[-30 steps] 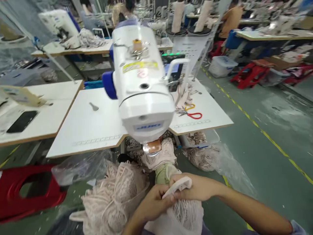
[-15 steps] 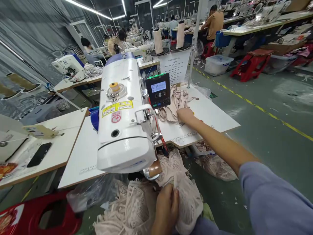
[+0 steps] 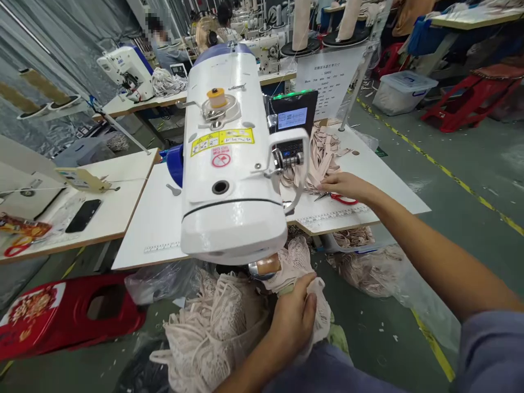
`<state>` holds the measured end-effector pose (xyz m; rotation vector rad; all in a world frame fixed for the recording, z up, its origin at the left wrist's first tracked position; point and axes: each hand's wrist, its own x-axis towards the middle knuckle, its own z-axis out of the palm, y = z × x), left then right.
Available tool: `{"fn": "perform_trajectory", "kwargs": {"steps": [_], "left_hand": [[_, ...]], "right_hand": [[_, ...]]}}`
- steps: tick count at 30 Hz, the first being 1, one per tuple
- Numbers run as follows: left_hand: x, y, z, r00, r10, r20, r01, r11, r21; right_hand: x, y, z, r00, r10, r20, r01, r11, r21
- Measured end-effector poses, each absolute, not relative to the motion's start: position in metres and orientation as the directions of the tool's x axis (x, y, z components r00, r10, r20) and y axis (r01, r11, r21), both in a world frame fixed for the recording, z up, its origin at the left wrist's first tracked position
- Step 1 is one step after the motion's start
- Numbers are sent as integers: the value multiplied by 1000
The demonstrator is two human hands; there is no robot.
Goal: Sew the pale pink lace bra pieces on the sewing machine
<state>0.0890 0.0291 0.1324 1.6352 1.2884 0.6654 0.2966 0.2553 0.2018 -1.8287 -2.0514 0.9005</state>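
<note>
My left hand [image 3: 292, 314] is closed around a beige lace bra [image 3: 321, 305] over my lap, beneath the sewing machine's [image 3: 233, 229] head. On the white table, my right hand [image 3: 347, 185] reaches to the near edge of a heap of beige straps [image 3: 323, 155]. Its fingers are pressed together on strap ends, though the tips are partly lost in the heap. Red-handled scissors [image 3: 344, 200] lie just under that hand. More beige lace bras [image 3: 221, 338] hang in a pile to the left of my left hand.
A control panel [image 3: 292, 117] stands behind the machine head. Thread cones [image 3: 302, 24] rise at the back. A phone [image 3: 83, 215] lies on the left table, above a red stool [image 3: 73, 311]. Bagged beige pieces [image 3: 368, 270] sit below the table's right side. People work farther off.
The view has swung, so the table appears higher and farther right. My right hand has drawn slightly back from the straps, showing more of the scissors. My left hand keeps hold of the bra.
</note>
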Motion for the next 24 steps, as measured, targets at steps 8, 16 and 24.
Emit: {"fn": "perform_trajectory", "kwargs": {"steps": [8,16,24], "left_hand": [[68,25,157,218,968,129,287,-189,939],[63,28,163,297,952,70,281,-158,947],[21,46,170,169,905,390,876,-319,361]], "right_hand": [[232,80,154,-487,832,-265,-227,-413,-882],[214,73,151,-388,755,-529,-299,-646,-702],[210,134,165,-420,850,-319,-61,-377,-924]]}}
